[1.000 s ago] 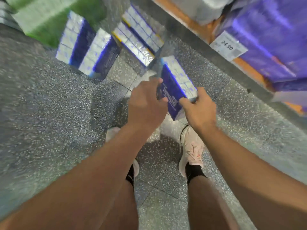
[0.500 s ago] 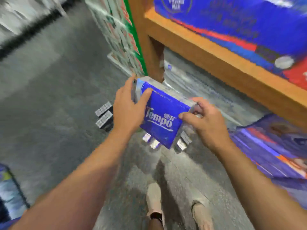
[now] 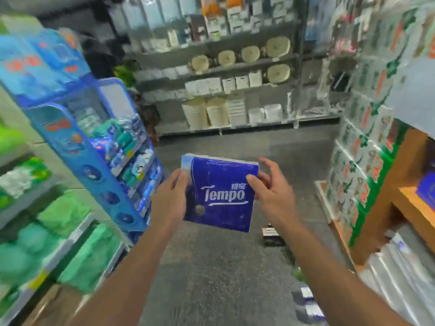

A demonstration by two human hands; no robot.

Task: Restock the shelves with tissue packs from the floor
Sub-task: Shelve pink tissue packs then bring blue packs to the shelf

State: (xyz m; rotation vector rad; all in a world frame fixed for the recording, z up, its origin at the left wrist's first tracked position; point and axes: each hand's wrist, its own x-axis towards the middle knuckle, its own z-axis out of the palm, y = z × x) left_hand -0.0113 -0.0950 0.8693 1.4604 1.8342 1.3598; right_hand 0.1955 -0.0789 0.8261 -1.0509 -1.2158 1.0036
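A blue Tempo tissue pack [image 3: 220, 192] is held upright in front of me at chest height, its printed face toward the camera. My left hand [image 3: 170, 200] grips its left edge, thumb on the front. My right hand [image 3: 273, 191] holds the right edge with the thumb on the front and the fingers spread behind. Two more tissue packs lie on the floor: one [image 3: 273, 236] just below the held pack, another [image 3: 308, 302] near my right forearm, both blurred.
A wooden shelf unit [image 3: 409, 203] with blue packs stands at the right, with stacked green-and-white packs [image 3: 360, 161] on its end. A blue display stand [image 3: 98, 149] and green packs [image 3: 70, 231] line the left. Grey shelving [image 3: 223, 95] closes the aisle's far end.
The pack was lifted from the floor with both hands and now sits at chest height. My view swung up from the floor and my feet to the aisle.
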